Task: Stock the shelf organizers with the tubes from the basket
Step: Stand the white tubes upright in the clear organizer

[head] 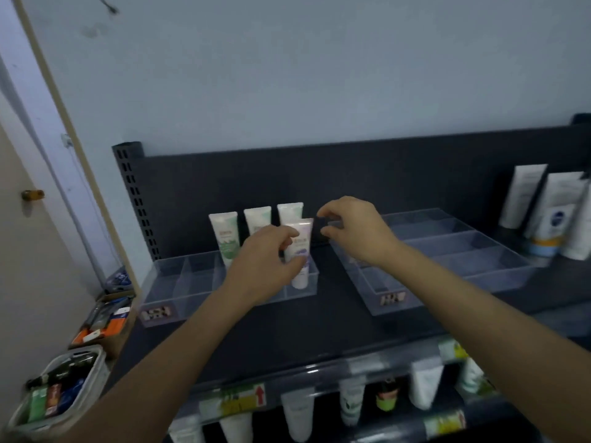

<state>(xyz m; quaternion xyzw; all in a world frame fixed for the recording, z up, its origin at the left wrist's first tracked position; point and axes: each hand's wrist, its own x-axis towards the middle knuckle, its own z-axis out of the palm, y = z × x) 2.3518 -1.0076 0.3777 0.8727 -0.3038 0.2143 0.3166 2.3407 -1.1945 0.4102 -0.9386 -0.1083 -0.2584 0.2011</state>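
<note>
Lower left of frame, nearest the camera: the basket [97,369] stood on the floor with several tubes and packs left in it, so stock remained to be shelved. Along the bottom edge, a lower shelf carried hanging tubes [297,414] behind price labels; these were not part of the work in hand.

Centre of frame: the left hand [268,254] gripped the lilac tube [302,247], with fingers and thumb wrapped round its lower body. The tube stood upright, cap down, at the right-hand end of the left organizer [179,282], just in front of the rightmost tube of the back row. The exact compartment could not be told. In my judgement the grip was low on the tube to steer its cap between the clear dividers and keep the label facing forward.

Just right of centre: the right hand [351,231] hovered near the tube's top edge. Its fingers were loosely curled, thumb and forefinger apart, with nothing seen between them. It appeared poised to steady or square the tube.

Right of centre: the right organizer [447,251], clear and stepped, showed no tubes in its visible compartments.

Further back: three green tubes [225,235] stood upright in the left organizer's rear row, apparently filled back to front. At the far right, tall white tubes [524,196] leaned against the dark back panel [383,174], outside either organizer.
</note>
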